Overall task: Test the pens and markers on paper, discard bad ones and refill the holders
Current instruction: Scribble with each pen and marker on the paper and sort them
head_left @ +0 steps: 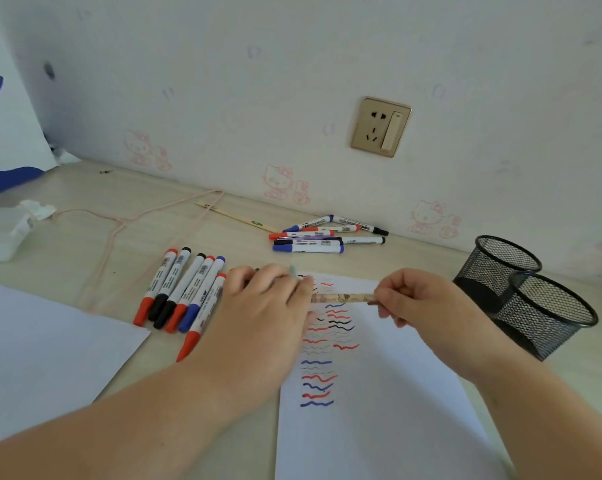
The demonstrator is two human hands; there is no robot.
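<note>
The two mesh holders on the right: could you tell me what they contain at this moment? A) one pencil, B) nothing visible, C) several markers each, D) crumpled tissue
B: both black mesh holders show only bare mesh inside, while the markers lie in a row and a pile on the desk.

Markers (183, 292), paper (372, 410) on desk (84, 233)

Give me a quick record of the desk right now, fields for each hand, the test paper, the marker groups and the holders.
left hand: grips one end of the patterned pen
right hand: pinches its other end
test paper: red, blue, black squiggles
near markers: six, left of paper
far markers: pile by wall
mesh holders: two, tipped, right
</note>
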